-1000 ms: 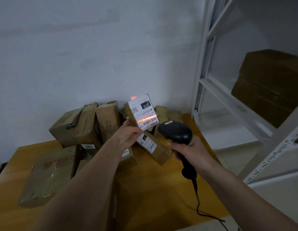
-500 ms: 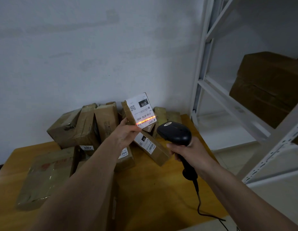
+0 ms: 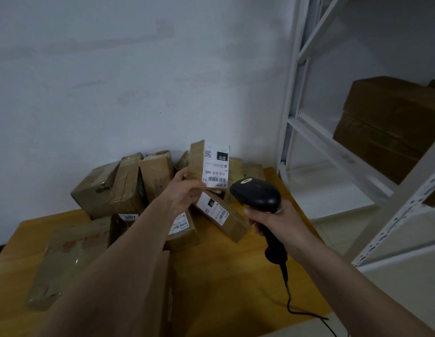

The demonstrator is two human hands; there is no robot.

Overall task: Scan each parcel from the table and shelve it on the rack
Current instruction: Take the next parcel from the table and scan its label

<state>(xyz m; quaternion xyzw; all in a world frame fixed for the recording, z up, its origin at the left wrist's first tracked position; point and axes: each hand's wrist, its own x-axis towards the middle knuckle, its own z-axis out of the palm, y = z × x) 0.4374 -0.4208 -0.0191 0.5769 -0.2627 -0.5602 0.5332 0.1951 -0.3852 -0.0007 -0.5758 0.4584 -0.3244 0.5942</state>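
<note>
My left hand (image 3: 184, 193) grips a small cardboard parcel (image 3: 197, 161) by its lower end, holding it upright above the pile. Its white label (image 3: 215, 167), marked 070, faces me upside down. My right hand (image 3: 276, 221) grips the handle of a black barcode scanner (image 3: 256, 194), whose head sits just below and right of the parcel. No red scan line shows on the label. Several more cardboard parcels (image 3: 129, 186) lie heaped on the wooden table (image 3: 226, 276). A white metal rack (image 3: 316, 147) stands at the right.
Large brown boxes (image 3: 391, 125) sit on a rack shelf at the right. A flat parcel (image 3: 68, 256) lies at the table's left. The scanner cable (image 3: 299, 310) trails off the table's front edge. A grey wall stands behind the pile.
The red scan line on the label has gone out. My left hand has turned the parcel more upright and raised it slightly. The scanner has barely moved.
</note>
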